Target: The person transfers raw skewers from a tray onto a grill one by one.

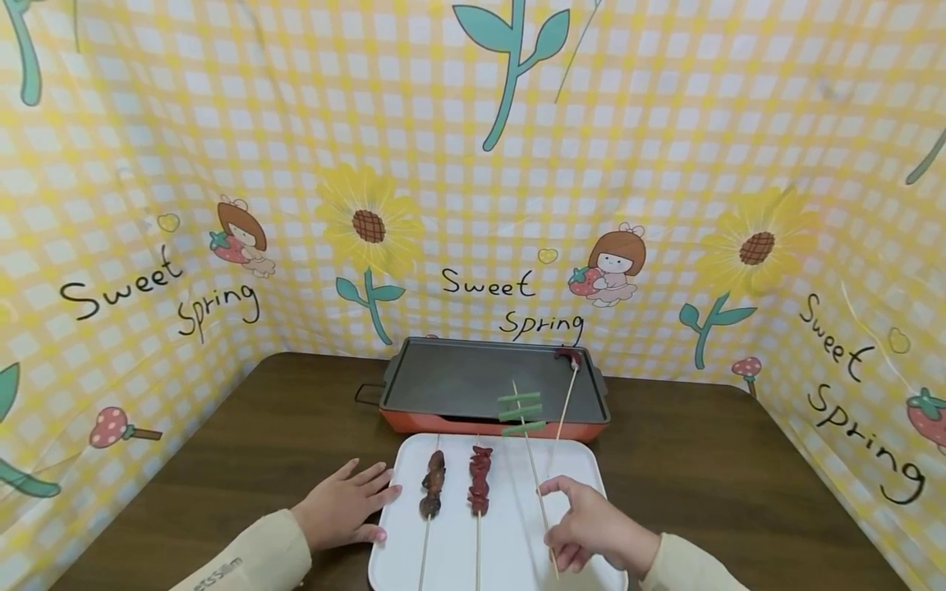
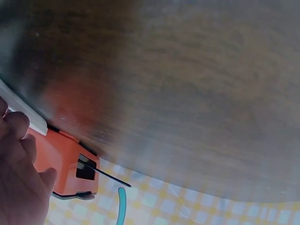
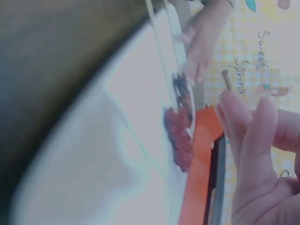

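My right hand pinches the lower part of a thin wooden skewer threaded with several green vegetable strips. The strips overlap the griddle's front edge in the head view. Only the skewer's blunt end pokes past the fingers in the right wrist view. With fingers spread, my left hand touches the left rim of a white tray. On that tray lie a skewer of brown meat pieces and one of dark red pieces, side by side.
Behind the tray stands an orange electric griddle with a flat dark plate. Another skewer leans across its right side, a dark red piece at its far end. A thin black wire handle sticks out at left. Checked cloth surrounds the wooden table.
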Demonstrator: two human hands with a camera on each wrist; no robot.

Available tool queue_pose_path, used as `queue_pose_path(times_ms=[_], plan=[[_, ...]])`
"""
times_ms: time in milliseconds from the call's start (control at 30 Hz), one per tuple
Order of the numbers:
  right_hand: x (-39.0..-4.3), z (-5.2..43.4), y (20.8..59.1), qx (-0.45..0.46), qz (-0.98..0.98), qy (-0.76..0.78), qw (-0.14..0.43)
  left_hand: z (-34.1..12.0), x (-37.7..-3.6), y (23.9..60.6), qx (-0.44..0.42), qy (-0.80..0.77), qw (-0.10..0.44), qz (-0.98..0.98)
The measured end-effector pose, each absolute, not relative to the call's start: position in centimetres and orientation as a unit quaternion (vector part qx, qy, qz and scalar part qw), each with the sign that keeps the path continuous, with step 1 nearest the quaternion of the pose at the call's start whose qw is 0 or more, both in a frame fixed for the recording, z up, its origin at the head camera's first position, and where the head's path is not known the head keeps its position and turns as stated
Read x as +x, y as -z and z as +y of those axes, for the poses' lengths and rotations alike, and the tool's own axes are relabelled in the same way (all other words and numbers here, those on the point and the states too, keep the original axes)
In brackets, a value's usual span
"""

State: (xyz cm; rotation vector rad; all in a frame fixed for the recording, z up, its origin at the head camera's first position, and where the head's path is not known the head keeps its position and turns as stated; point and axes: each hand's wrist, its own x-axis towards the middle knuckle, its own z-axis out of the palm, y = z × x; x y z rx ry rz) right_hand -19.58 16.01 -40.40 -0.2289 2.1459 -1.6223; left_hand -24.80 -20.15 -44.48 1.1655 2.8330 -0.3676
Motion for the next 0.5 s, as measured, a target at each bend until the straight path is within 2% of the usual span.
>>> queue_pose_path(times_ms=[500], plan=[[-25.5,15.1,38.8,-0.037,0.785,0.592,0.178,-20.3,-24.6,44.7,0.388,0.117,-0.005,0.914]])
